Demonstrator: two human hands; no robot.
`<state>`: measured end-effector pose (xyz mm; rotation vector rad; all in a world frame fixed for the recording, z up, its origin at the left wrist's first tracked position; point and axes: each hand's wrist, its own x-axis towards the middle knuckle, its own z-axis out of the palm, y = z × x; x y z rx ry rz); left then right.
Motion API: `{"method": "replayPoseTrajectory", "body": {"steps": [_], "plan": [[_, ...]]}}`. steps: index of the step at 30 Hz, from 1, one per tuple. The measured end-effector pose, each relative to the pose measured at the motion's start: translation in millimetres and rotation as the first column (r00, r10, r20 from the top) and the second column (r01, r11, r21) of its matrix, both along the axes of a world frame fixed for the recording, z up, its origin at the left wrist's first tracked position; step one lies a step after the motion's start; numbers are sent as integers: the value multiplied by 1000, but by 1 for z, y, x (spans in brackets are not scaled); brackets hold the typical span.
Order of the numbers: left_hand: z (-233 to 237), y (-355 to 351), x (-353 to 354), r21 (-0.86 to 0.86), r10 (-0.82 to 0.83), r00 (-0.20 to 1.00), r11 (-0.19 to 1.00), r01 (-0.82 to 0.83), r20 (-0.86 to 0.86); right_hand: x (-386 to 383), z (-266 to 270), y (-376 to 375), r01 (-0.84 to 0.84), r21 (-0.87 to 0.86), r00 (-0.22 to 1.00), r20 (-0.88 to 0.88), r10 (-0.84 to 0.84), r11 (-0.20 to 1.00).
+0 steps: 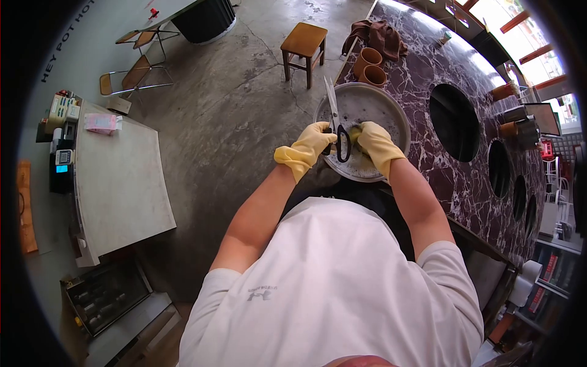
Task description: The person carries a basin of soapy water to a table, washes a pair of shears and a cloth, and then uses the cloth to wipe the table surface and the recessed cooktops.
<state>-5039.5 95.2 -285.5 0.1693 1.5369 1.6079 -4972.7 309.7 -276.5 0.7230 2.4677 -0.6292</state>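
Both my hands wear yellow rubber gloves over a round metal basin (397, 116) of cloudy, sudsy water. My left hand (315, 142) is closed around the black-handled scissors (333, 107), whose blades point up and away from me, slightly parted. Close to the scissors' handles, my right hand (374, 142) is curled on a yellow-green sponge (354, 133), mostly covered by the glove. Whether the sponge touches the scissors is hard to make out.
The basin stands at the edge of a dark marbled counter (422, 153) with round black openings. Brown cups (372, 76) and a brown cloth (382, 38) lie beyond it. A wooden stool (304, 44) stands ahead; a pale desk (119, 177) is at left.
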Motion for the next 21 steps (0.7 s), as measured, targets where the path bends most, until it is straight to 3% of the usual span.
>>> {"method": "replayPoseTrajectory", "body": {"steps": [2,3,5,6,8,10,13,14,17,21], "plan": [[3,1,5,-38,39,999,998,-39,-4,14,21,12,229,-307,964,-60,-259,924],[-1,3,5,-94,13,999,995,-18,-47,16,18,27,215,-309,967,-66,-247,926],[2,8,7,-170,-26,996,985,10,-89,25,9,49,255,-762,913,-13,-408,596],[-2,12,6,-176,-21,996,984,5,-87,29,4,55,254,-764,915,-9,-403,593],[-11,26,7,-302,-143,970,950,80,-195,41,10,61,196,-965,813,59,-579,177],[-3,40,22,-269,-108,988,960,76,-107,46,10,56,194,-971,787,72,-613,136],[29,61,39,-244,-100,995,965,98,1,51,9,40,31,-999,740,52,-670,-44],[33,68,44,-240,-105,994,964,110,31,52,4,41,30,-998,733,62,-677,-59],[24,74,47,-216,-96,995,971,98,21,48,-2,42,14,-996,776,-42,-629,84],[38,76,53,-246,-146,989,959,140,-7,32,-6,49,-55,-987,833,-127,-538,148]]}}
